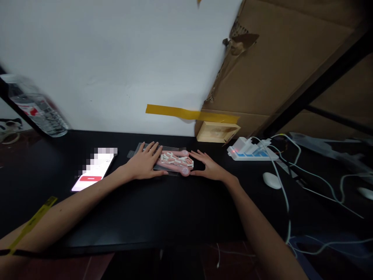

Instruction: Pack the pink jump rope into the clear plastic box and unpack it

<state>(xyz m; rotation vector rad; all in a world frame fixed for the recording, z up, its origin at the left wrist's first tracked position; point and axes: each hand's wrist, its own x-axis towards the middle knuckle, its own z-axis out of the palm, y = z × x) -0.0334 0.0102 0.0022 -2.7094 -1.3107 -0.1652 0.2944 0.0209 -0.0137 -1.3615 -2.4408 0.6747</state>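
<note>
A clear plastic packet (pixel 175 160) with pink parts and several small white and pink pieces lies flat on the black table (pixel 163 210). My left hand (pixel 147 161) rests over the packet's left part, fingers spread, with the thumb along its near edge. At the packet's right end is my right hand (pixel 208 166), its fingers apart and the fingertips at or close to the two round pink ends. Neither hand is closed round anything.
A lit phone (pixel 96 171) lies on the left, with a plastic bottle (pixel 37 109) behind it. A wooden frame (pixel 217 132) leans at the back. To the right are a power strip (pixel 250 151), a white mouse (pixel 272 180) and loose cables. Cardboard (pixel 276 58) stands behind.
</note>
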